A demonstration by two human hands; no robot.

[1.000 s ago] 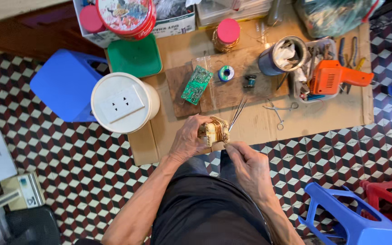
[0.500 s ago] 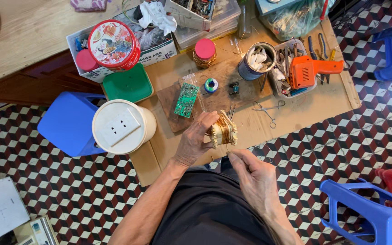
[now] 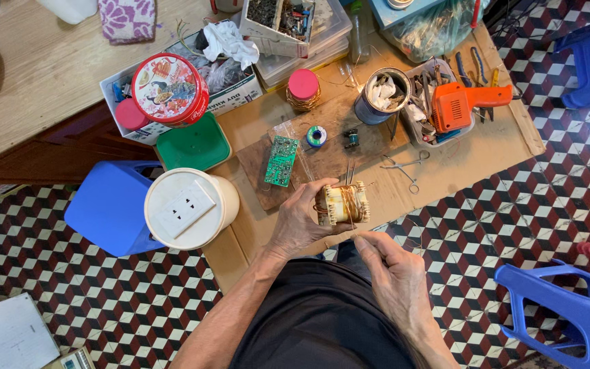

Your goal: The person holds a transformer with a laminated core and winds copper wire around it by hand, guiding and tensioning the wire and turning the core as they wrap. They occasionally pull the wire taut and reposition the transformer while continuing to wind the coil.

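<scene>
Transformer coil (image 3: 342, 203): small bobbin wound with copper wire and cream tape, held above the near edge of the cardboard worktop (image 3: 459, 160), just in front of the person's lap. Left hand (image 3: 300, 220): forearm rising from lower left, wrist bent inward, fingers curled around the coil's left side and thumb across its front, closed firmly on it. Right hand (image 3: 394, 273): forearm rising from lower right, hand just below the coil, thumb and forefinger pressed together at the tips beneath the coil's right end; whether a strand of wire lies between them is too fine to tell. Other items on the worktop: green circuit board (image 3: 281, 160) lying flat on a brown wooden board (image 3: 370, 143), just beyond the left hand; small spool of solder (image 3: 316, 136) and a small dark component (image 3: 352, 139) on the same board; metal forceps (image 3: 404, 166) to the right of the coil; orange hot-glue gun (image 3: 462, 104) resting on a tray of hand tools; metal can (image 3: 385, 95) stuffed with rags; pink-lidded jar (image 3: 303, 87). To the left: white round container (image 3: 187, 207) bearing a socket plate, standing on a blue plastic stool (image 3: 107, 205); green lid (image 3: 194, 142); red decorated tin (image 3: 170, 87).
</scene>
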